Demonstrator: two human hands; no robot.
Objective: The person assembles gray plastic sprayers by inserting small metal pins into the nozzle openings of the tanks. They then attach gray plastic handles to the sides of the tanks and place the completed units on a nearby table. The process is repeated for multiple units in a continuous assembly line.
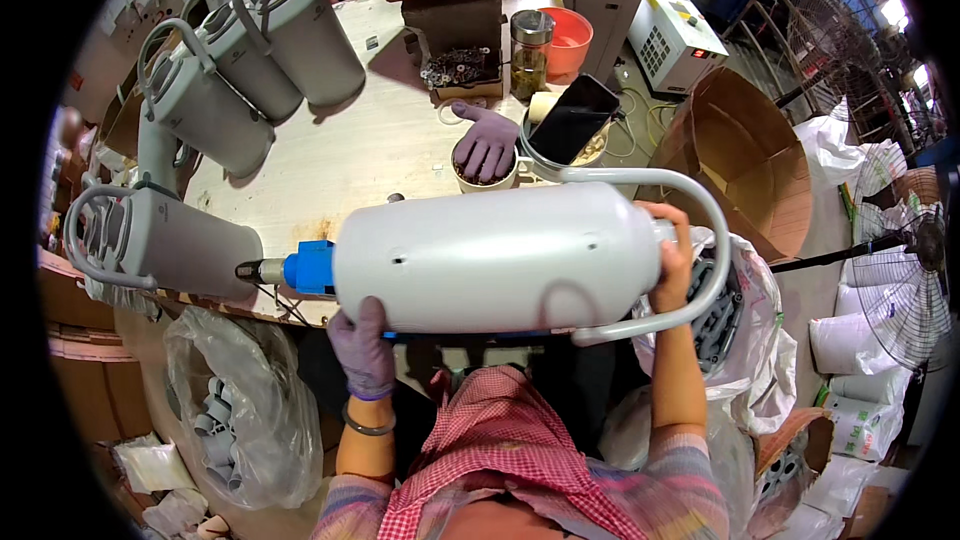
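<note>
A large light-grey canister [480, 258] with two small dark holes in its side lies level across my front, above the table's near edge. My left hand [362, 348], in a purple glove, grips its left end from below, thumb on the wall. My bare right hand [672, 258] is wrapped round the right end, inside the big loop handle [718, 240]; some of its fingers are hidden. Left of the canister shows a power driver [310, 267] with a blue body and a metal nose, partly covered by the canister.
Several similar canisters [210, 110] stand on the table [340, 155] at left. Farther back are a purple glove [487, 145] on a cup, a phone [575, 120], a jar [531, 55] and a box of screws [462, 65]. Bags of grey parts [240, 410] flank me.
</note>
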